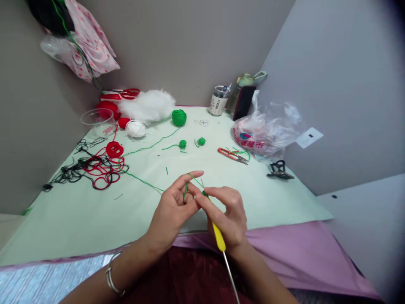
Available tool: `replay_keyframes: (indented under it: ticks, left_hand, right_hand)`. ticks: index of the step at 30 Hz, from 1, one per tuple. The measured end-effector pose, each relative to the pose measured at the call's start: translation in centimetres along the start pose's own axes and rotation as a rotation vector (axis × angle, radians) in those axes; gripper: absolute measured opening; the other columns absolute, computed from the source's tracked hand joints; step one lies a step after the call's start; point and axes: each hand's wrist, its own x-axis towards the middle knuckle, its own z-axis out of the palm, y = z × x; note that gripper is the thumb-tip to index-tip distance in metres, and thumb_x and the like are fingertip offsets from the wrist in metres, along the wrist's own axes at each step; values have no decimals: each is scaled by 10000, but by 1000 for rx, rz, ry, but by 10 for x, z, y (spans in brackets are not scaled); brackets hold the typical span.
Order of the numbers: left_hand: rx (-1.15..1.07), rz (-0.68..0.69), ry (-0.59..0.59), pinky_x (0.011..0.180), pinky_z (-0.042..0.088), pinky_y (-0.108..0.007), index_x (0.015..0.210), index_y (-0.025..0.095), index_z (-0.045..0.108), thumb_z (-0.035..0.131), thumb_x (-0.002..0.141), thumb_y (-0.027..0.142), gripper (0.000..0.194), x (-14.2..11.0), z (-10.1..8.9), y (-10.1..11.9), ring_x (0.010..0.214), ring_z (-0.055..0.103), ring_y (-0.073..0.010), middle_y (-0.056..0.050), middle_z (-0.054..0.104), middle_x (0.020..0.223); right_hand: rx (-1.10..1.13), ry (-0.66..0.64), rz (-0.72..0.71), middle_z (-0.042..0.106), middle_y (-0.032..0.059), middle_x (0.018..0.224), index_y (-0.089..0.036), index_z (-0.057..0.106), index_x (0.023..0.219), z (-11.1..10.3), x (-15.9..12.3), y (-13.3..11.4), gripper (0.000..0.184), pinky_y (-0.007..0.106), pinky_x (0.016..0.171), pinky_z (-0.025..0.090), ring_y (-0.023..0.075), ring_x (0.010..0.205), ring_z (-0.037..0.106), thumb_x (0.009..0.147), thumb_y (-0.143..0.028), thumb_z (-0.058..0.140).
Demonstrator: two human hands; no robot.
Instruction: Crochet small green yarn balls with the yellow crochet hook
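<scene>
My left hand (pixel 174 207) has green yarn (pixel 145 182) looped over its raised index finger. Its thumb and other fingers pinch together beside a small dark green crochet piece (pixel 205 194), mostly hidden by fingertips. In my right hand (pixel 230 213) is a crochet hook (pixel 219 238) with a yellow grip, its metal tip pointing up past the green piece and its long shaft reaching down toward my lap. The yarn trails left across the table toward a green yarn ball (pixel 179 118). Two small green crocheted balls (pixel 182 144) lie beyond my hands.
Orange thread snips (pixel 232 155) and a black hair claw (pixel 279 170) lie to the right, near a plastic bag (pixel 265 131). Tangled black and red yarn (pixel 91 166) covers the left side. White stuffing (pixel 148 105), a pen holder (pixel 218 101) and a phone (pixel 244 103) are at the back.
</scene>
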Motion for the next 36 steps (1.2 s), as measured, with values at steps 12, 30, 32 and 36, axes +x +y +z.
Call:
replay_keyframes:
  ticks: [12, 30, 32, 36]
  left_hand:
    - [-79, -89, -69, 459, 241, -194, 1148, 246, 834, 880, 810, 298, 345, 3, -2, 6, 542, 303, -38, 2, 640, 861]
    - [-213, -105, -47, 470, 293, -127, 1115, 214, 839, 908, 792, 212, 330, 3, 1, 6, 559, 366, -20, 8, 634, 826]
    - [-157, -81, -41, 481, 310, -130, 1130, 225, 836, 914, 794, 239, 346, 1, 2, 3, 619, 428, -48, -14, 669, 860]
    - [-95, -68, -21, 482, 316, -145, 1168, 234, 825, 926, 780, 267, 403, 1, 1, 0, 644, 442, -64, -19, 671, 889]
  right_hand:
    - [721, 70, 582, 787, 42, 950, -257, 788, 998, -3, 16, -4, 189, 319, 698, 591, 180, 833, 714, 1045, -225, 608]
    - [854, 80, 712, 778, 8, 950, -291, 819, 1017, -1, 10, 1, 175, 290, 732, 534, 143, 798, 659, 1038, -255, 650]
    - [849, 62, 732, 786, -2, 950, -299, 823, 1025, 1, 8, 1, 169, 276, 744, 536, 132, 803, 666, 1036, -263, 658]
    - [874, 49, 797, 784, -17, 925, -306, 819, 1029, 0, 4, 4, 164, 256, 759, 541, 116, 786, 672, 1041, -300, 656]
